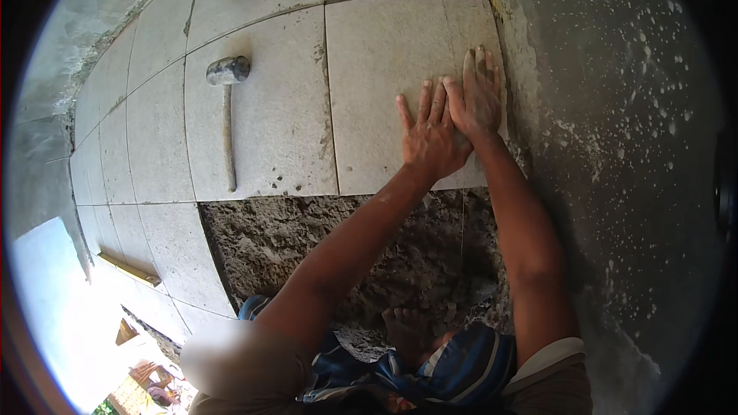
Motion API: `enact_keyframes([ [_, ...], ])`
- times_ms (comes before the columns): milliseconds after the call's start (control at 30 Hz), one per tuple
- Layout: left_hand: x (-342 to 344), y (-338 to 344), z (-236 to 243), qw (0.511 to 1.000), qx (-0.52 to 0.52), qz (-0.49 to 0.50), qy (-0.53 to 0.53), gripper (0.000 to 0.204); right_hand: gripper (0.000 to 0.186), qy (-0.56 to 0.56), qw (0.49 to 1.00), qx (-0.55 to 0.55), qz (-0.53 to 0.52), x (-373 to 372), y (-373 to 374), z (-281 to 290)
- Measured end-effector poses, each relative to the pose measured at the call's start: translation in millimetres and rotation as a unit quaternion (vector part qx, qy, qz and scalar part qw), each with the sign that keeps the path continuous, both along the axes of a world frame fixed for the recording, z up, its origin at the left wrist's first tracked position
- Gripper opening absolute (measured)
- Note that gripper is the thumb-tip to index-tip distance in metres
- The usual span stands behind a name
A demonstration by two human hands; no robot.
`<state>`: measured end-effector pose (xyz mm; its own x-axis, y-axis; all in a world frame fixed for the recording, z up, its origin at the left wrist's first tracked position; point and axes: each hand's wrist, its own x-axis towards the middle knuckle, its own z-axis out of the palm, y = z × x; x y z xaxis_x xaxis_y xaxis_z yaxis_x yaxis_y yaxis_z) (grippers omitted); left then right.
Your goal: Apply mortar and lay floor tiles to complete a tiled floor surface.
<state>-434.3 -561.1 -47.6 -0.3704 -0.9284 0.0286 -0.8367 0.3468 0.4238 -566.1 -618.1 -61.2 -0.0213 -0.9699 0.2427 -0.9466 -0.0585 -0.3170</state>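
So the left hand (pixel 434 138) and right hand (pixel 478 104) were pressed flat on the pale floor tile (pixel 373 92), touching each other, fingers slightly spread, grip holding nothing. That tile lay just beside the grey wall (pixel 615 154), with rough bare bedding (pixel 338 234) on the near side and a rubber mallet (pixel 227 115) on the tile to its left. My worry: leaning on just the wall side could've tipped it out of level. Couldn't spot any containers, tbh.
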Motion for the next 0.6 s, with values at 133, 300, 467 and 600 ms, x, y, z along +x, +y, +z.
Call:
enact_keyframes([
  [133,0.2,0.3,1.2,1.000,-0.021,-0.007,-0.006,0.103,0.078,0.006,0.999,0.045,-0.016,1.0,1.8,4.0],
  [300,1.2,2.6,0.1,0.998,0.013,-0.027,-0.046,0.102,0.080,0.015,0.999,0.027,-0.015,0.2,2.6,4.4],
  [467,-0.1,2.7,-2.4,0.999,0.005,-0.022,-0.044,0.101,0.081,0.015,0.999,0.040,-0.018,-0.5,1.7,4.0],
  [600,0.8,2.4,1.1,0.999,0.001,-0.016,-0.040,0.100,0.083,0.000,1.000,0.009,-0.009,0.7,1.5,6.4],
])
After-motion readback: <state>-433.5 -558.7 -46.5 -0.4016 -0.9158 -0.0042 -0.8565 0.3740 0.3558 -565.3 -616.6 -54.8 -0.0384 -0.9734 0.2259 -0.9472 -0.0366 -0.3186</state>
